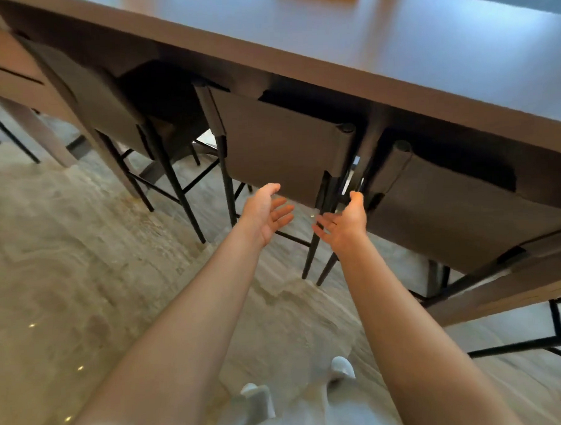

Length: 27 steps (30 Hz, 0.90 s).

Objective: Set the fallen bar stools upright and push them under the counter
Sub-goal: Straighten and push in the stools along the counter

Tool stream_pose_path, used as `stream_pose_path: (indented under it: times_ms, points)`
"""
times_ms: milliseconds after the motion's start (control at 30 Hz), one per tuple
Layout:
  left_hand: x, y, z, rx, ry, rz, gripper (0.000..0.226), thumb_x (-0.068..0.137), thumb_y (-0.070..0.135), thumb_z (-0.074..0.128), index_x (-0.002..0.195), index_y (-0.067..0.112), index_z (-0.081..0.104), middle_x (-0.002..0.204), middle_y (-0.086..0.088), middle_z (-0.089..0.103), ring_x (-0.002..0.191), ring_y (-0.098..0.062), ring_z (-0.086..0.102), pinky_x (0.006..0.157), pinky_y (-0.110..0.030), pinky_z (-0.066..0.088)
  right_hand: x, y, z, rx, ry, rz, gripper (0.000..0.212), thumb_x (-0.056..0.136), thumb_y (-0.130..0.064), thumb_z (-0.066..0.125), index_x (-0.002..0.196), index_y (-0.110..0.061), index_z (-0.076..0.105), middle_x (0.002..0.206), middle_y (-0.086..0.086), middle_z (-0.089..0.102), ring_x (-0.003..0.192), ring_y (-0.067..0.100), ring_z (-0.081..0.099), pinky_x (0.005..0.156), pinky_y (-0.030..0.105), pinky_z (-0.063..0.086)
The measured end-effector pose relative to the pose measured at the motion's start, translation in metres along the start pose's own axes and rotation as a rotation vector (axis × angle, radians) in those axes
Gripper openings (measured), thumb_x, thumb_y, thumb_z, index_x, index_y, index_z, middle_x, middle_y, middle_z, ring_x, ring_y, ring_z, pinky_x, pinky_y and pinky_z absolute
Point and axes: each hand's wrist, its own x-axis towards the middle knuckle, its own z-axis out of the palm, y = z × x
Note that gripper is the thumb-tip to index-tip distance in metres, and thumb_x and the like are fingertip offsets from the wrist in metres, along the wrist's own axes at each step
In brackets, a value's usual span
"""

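Left hand (268,213) and right hand (344,220) wide open, holding nothing, palms facing; upright bar stool (279,141) just past them, under counter (362,48).

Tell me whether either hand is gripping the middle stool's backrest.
No, the left hand and right hand are both open, fingers spread, holding nothing in front of the backrest.

Three bar stools stand upright with their seats tucked under the table (378,47): left stool (107,101), middle stool (279,148), right stool (449,211). The left grip (266,213) and right grip (343,219) hover below the middle stool's backrest, palms facing each other, fingers relaxed, holding nothing, above the pale stone floor (81,253).
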Motion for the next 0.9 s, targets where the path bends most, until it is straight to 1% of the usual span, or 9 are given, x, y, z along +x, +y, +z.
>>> stream_pose_path:
  times_ms: [67, 167, 233, 300, 433, 567, 667, 767, 900]
  points:
    - [-0.002, 0.013, -0.032, -0.009, 0.021, 0.011, 0.025, 0.096, 0.027, 0.051, 0.118, 0.017, 0.045, 0.129, -0.014, 0.053, 0.109, -0.030, 0.062, 0.079, -0.035, 0.055, -0.007, 0.017, 0.027, -0.019, -0.022, 0.007, 0.066, 0.095, -0.051, 0.040, 0.149, -0.016, 0.029, 0.140, 0.018, 0.048, 0.114, 0.030, 0.057, 0.097, 0.048, 0.049]
    - [0.001, 0.029, -0.073, -0.049, 0.061, 0.023, 0.027, 0.097, 0.026, 0.051, 0.120, 0.012, 0.050, 0.130, -0.015, 0.054, 0.109, -0.030, 0.061, 0.080, -0.036, 0.056, -0.013, 0.037, 0.059, -0.040, -0.064, 0.025, 0.067, 0.095, -0.051, 0.040, 0.151, -0.016, 0.026, 0.143, 0.017, 0.045, 0.114, 0.030, 0.057, 0.096, 0.048, 0.049]
    - [0.006, 0.041, -0.098, -0.085, 0.076, 0.039, 0.043, 0.097, 0.027, 0.050, 0.137, 0.011, 0.042, 0.133, -0.016, 0.053, 0.112, -0.031, 0.060, 0.081, -0.037, 0.055, -0.013, 0.048, 0.080, -0.052, -0.093, 0.031, 0.068, 0.095, -0.051, 0.040, 0.151, -0.016, 0.026, 0.144, 0.018, 0.045, 0.107, 0.028, 0.057, 0.095, 0.048, 0.050]
    - [0.010, 0.053, -0.118, -0.114, 0.091, 0.061, 0.050, 0.098, 0.027, 0.049, 0.144, 0.013, 0.036, 0.136, -0.017, 0.051, 0.114, -0.031, 0.059, 0.082, -0.038, 0.055, -0.011, 0.056, 0.101, -0.064, -0.113, 0.045, 0.068, 0.094, -0.052, 0.041, 0.150, -0.016, 0.028, 0.143, 0.018, 0.046, 0.101, 0.028, 0.058, 0.094, 0.048, 0.050]
    - [0.023, 0.080, -0.151, -0.174, 0.130, 0.082, 0.057, 0.097, 0.035, 0.049, 0.148, 0.017, 0.031, 0.137, -0.018, 0.050, 0.113, -0.032, 0.060, 0.080, -0.038, 0.056, -0.004, 0.067, 0.150, -0.094, -0.153, 0.090, 0.068, 0.094, -0.053, 0.043, 0.150, -0.017, 0.029, 0.142, 0.018, 0.047, 0.109, 0.031, 0.058, 0.092, 0.048, 0.051]
    - [0.043, 0.113, -0.178, -0.202, 0.166, 0.098, 0.060, 0.097, 0.038, 0.048, 0.149, 0.018, 0.028, 0.138, -0.018, 0.049, 0.112, -0.032, 0.060, 0.075, -0.037, 0.056, 0.009, 0.074, 0.202, -0.133, -0.209, 0.126, 0.069, 0.094, -0.053, 0.043, 0.150, -0.015, 0.028, 0.142, 0.019, 0.047, 0.113, 0.032, 0.057, 0.085, 0.046, 0.051]
    - [0.061, 0.144, -0.191, -0.212, 0.194, 0.113, 0.060, 0.097, 0.039, 0.049, 0.149, 0.017, 0.028, 0.138, -0.017, 0.050, 0.113, -0.032, 0.060, 0.079, -0.037, 0.056, 0.020, 0.073, 0.242, -0.161, -0.248, 0.159, 0.070, 0.094, -0.054, 0.042, 0.150, -0.013, 0.028, 0.143, 0.018, 0.046, 0.117, 0.032, 0.056, 0.085, 0.045, 0.051]
    - [0.078, 0.176, -0.205, -0.234, 0.202, 0.131, 0.060, 0.098, 0.038, 0.049, 0.150, 0.016, 0.027, 0.137, -0.018, 0.050, 0.114, -0.032, 0.059, 0.081, -0.038, 0.055, 0.029, 0.071, 0.282, -0.196, -0.285, 0.155, 0.072, 0.094, -0.054, 0.043, 0.149, -0.010, 0.028, 0.142, 0.018, 0.048, 0.115, 0.032, 0.057, 0.083, 0.044, 0.053]
    - [0.095, 0.214, -0.231, -0.275, 0.211, 0.166, 0.059, 0.098, 0.036, 0.048, 0.150, 0.017, 0.027, 0.138, -0.018, 0.050, 0.114, -0.032, 0.059, 0.080, -0.037, 0.055, 0.037, 0.073, 0.335, -0.224, -0.319, 0.159, 0.071, 0.094, -0.054, 0.044, 0.148, -0.009, 0.031, 0.139, 0.018, 0.050, 0.114, 0.033, 0.058, 0.093, 0.048, 0.051]
